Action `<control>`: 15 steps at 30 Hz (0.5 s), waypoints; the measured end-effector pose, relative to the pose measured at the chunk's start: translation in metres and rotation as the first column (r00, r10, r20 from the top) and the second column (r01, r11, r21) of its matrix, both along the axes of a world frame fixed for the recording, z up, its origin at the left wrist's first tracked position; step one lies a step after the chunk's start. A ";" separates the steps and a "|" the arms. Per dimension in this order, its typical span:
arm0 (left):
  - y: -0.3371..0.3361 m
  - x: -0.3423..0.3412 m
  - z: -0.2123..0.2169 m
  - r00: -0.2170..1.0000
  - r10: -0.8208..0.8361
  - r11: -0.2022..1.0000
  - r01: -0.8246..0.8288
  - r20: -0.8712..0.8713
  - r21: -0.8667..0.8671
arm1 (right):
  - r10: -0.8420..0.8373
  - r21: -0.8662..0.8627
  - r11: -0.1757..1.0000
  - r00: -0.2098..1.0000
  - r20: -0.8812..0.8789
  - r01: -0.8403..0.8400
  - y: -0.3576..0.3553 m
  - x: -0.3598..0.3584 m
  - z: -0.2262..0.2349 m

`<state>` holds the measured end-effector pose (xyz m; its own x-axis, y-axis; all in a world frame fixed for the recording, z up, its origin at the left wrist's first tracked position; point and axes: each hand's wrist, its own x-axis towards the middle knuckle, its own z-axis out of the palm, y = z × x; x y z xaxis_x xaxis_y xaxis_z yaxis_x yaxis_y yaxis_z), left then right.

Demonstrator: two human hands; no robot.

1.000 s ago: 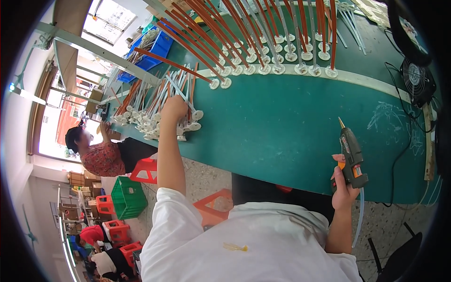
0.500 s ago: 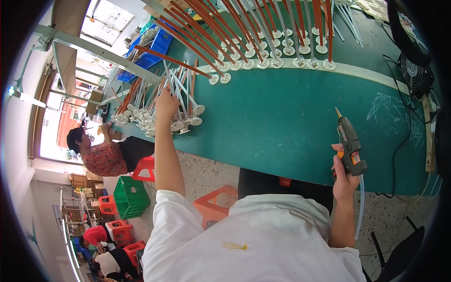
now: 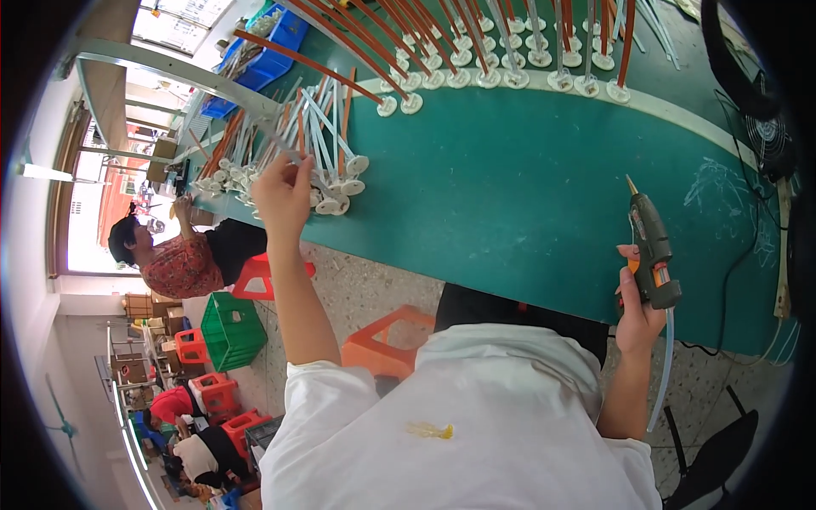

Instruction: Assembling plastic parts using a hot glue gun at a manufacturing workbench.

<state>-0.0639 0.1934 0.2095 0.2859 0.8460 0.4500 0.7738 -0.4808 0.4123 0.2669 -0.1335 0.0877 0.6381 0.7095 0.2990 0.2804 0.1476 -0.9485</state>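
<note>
My left hand (image 3: 285, 197) is over the near side of a heap of grey and brown sticks with white round bases (image 3: 327, 183). Its fingers are closed in a pinch on a grey stick (image 3: 279, 140), whose lower end is hidden by the hand. On the right, my right hand (image 3: 639, 325) grips a dark green hot glue gun (image 3: 653, 246) above the green table (image 3: 484, 187). The gun's nozzle points away from me, and a pale glue stick (image 3: 664, 365) trails from its back.
Several rows of brown and grey sticks on white round bases (image 3: 515, 79) stand along the far side. A blue bin (image 3: 276, 51) lies beyond the heap. A small black fan (image 3: 769, 132) and cables are at right. Another person (image 3: 187, 263) sits at the left end. An orange stool (image 3: 382, 340) stands below.
My left hand has drawn back toward me and to the left, with a grey stick now between its fingers. The glue gun has shifted slightly right in view; the whole view has shifted too.
</note>
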 end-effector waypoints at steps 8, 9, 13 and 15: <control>-0.031 -0.028 -0.040 0.910 -0.021 0.998 -0.004 0.414 0.060 | -0.053 -0.026 0.998 0.999 0.011 0.053 0.002 -0.001 0.000; -0.030 -0.031 -0.048 0.899 -0.022 0.999 0.007 0.437 0.037 | -0.048 -0.036 0.998 0.999 0.011 0.049 0.003 -0.002 0.002; -0.033 -0.041 -0.062 0.879 0.048 0.998 -0.022 0.475 -0.060 | -0.048 -0.092 0.995 0.997 -0.060 0.042 0.003 -0.004 0.007; -0.029 -0.045 -0.062 0.943 0.050 0.998 -0.036 0.328 -0.050 | -0.055 -0.101 0.994 0.996 -0.073 0.048 0.004 -0.005 0.008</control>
